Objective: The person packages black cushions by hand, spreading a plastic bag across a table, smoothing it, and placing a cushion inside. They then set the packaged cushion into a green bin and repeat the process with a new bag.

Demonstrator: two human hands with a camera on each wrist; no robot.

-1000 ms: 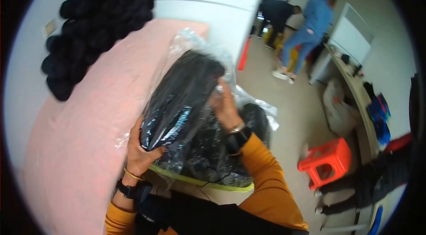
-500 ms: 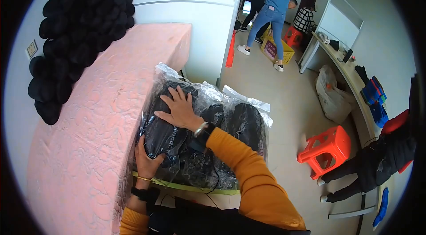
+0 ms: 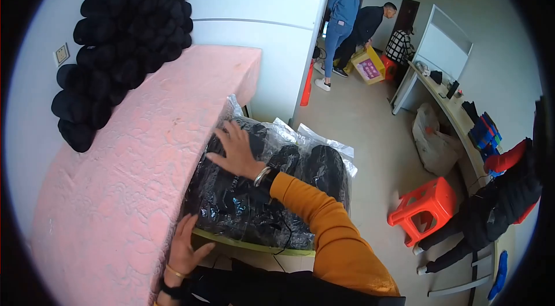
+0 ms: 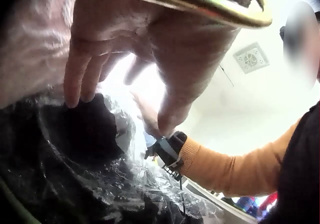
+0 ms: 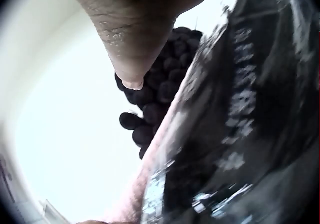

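Black bundles in clear plastic lie side by side in a container with a yellow-green rim. Over the leftmost bundle, my right hand is spread with fingers straight. The right wrist view shows that bundle's plastic wrap with pale printing, close beside the thumb. My left hand is raised by the container's near left corner, fingers extended and thumb apart, holding nothing. In the left wrist view its fingers hang above the plastic-covered black bundle. Another wrapped bundle lies at the right.
A pink cloth-covered surface runs along the left, bearing a pile of rounded black pieces. A red stool stands at right, near a person in dark clothes. Farther back are several people and a yellow box.
The upper bundle was lowered among the others. My left hand let go of it and drew back toward me; my right hand stayed spread over it. In the background a person lifts the yellow box.
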